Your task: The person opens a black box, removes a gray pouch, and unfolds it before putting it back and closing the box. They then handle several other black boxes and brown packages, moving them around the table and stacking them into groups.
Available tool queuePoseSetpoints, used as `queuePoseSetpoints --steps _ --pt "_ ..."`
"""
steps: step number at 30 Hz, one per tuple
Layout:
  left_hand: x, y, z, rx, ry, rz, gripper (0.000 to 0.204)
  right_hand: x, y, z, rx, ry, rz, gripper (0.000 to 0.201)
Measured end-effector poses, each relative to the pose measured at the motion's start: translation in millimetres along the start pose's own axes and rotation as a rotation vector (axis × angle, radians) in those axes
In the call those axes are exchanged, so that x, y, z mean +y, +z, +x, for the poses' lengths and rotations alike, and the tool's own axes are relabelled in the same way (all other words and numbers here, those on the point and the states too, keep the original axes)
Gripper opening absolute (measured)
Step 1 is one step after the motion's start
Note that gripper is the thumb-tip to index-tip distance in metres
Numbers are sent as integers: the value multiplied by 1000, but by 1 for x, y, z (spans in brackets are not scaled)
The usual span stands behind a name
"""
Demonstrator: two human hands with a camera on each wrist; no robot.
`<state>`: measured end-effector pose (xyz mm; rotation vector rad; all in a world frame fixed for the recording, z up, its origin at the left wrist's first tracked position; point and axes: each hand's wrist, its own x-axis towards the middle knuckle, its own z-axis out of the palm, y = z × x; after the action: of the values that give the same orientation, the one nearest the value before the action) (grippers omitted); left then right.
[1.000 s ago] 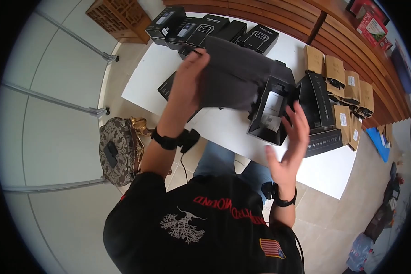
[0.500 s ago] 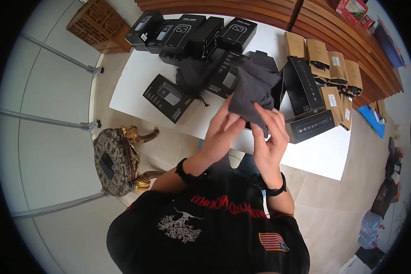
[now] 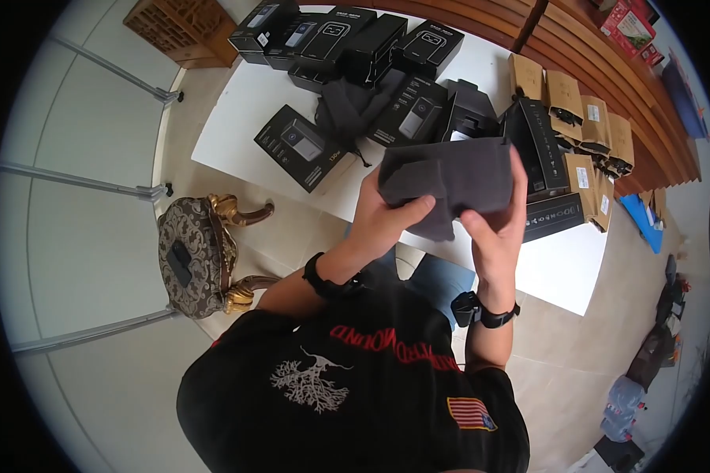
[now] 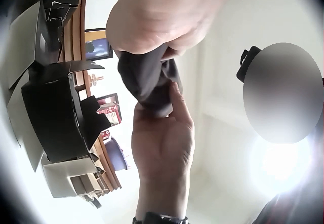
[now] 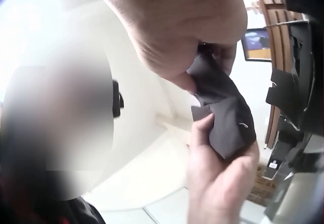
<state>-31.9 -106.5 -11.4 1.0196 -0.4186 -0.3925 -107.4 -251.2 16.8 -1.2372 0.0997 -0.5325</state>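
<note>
A dark grey cloth (image 3: 473, 177), folded over on itself, is held up between both hands above the table's front edge. My left hand (image 3: 383, 221) grips its left end with the thumb on top. At the right end my right hand (image 3: 501, 236) grips it, thumb on the near side and fingers behind. In the left wrist view the cloth (image 4: 147, 79) spans both hands, and the right wrist view shows the cloth (image 5: 225, 107) bunched between them. Whether anything lies inside the folds cannot be seen. Behind the cloth stands an opened black box (image 3: 469, 102), partly hidden.
Several black boxes (image 3: 347, 35) stand along the back of the white table (image 3: 229, 130). A dark pouch (image 3: 347, 110) and two printed boxes, one at the left (image 3: 300, 146), lie nearer. Brown paper packets (image 3: 596, 126) are at the right. A patterned stool (image 3: 193, 256) stands left on the floor.
The cloth was spread from my left hand, then bunched between both hands; now it is folded wider and flatter. My right hand, earlier free of it beside the opened box, has taken hold.
</note>
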Motion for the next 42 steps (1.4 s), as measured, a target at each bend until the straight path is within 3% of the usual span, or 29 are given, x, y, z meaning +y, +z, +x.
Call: queuePoseSetpoints --steps 1,2,4,6,8,11,14,15,17,18,19,20,22,23,26,28,29,31,32,34,36,38,42 --pt "0 0 2 31 -10 15 35 1 -3 -6 46 -30 -216 59" --pt "-1 0 5 31 -4 13 35 3 -4 -12 42 -34 -218 59" --pt "-10 -1 10 129 39 39 43 7 -1 -18 -48 -443 -648 38" --pt "-19 1 10 46 118 -58 51 7 18 -23 -153 -541 -708 33" --pt "-20 1 8 -45 185 -149 59 14 33 -27 -203 -461 -656 45" --pt "1 3 3 -95 -136 -571 69 13 37 -28 -211 -491 -657 51" --pt "10 2 3 -170 -146 -596 72 9 35 -28 -279 -448 -852 56" --pt "7 -8 8 -300 -47 -441 77 14 37 -29 -256 -539 -933 56" --pt "11 -6 9 -302 -93 -521 81 15 39 -29 -172 -678 -1033 55" --pt "13 -5 10 -299 -131 -600 86 19 35 -30 -170 -679 -1036 55" --pt "12 -6 3 -158 -165 -400 84 23 30 -30 -94 -644 -899 54" --pt "12 -5 0 -158 -163 -401 84 26 28 -30 -20 -605 -761 54" --pt "13 -2 -1 -11 -176 -230 52 22 26 -31 -52 -583 -738 58" --pt "7 -4 3 -15 -81 -143 34 22 27 -31 -60 -560 -692 60" --pt "3 2 9 0 -12 47 32 14 28 -28 -99 -535 -682 63" --pt "3 3 12 -14 -63 3 35 7 21 -25 -237 -477 -875 62" --pt "4 8 16 -5 -72 -18 41 7 15 -24 -218 -513 -918 61" --pt "13 12 27 -61 -109 -123 65 1 10 -16 -6 -510 -980 53" --pt "9 10 31 -65 -108 -127 65 -1 7 -10 117 -496 -1006 50" --pt "-9 2 38 -87 154 620 74 3 0 6 197 -515 -1065 42" --pt "-31 -4 39 -119 128 679 77 8 -1 14 196 -336 -1261 37" --pt "-52 -7 39 -167 -30 494 79 14 2 19 114 -328 -1382 34" --pt "-57 -8 31 -133 -149 464 80 22 8 28 41 -203 -1396 34"
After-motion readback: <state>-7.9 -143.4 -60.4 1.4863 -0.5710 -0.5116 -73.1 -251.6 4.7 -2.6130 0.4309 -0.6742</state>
